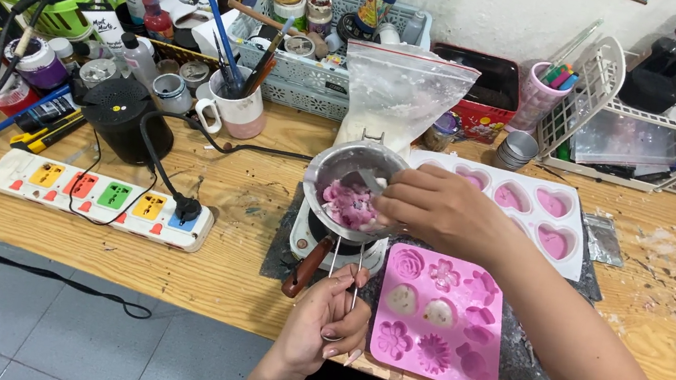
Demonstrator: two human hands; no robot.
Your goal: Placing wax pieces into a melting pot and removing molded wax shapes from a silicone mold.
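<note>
Nearest, the left hand (328, 318) pinches thin metal tweezers (355, 286) in a closed grip. At its three o'clock lies a glossy pink silicone mould with flower cavities (441, 320). Further, at twelve o'clock, the right hand (433, 209) grips a small flat tool (363, 182) over a round steel pot (345, 184) of lumpy pink wax (349, 205) on the wooden surface (240, 247).

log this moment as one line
left hand: holds wire handle | right hand: over metal pot | pot: pink chunks | flower mould: beside
</note>
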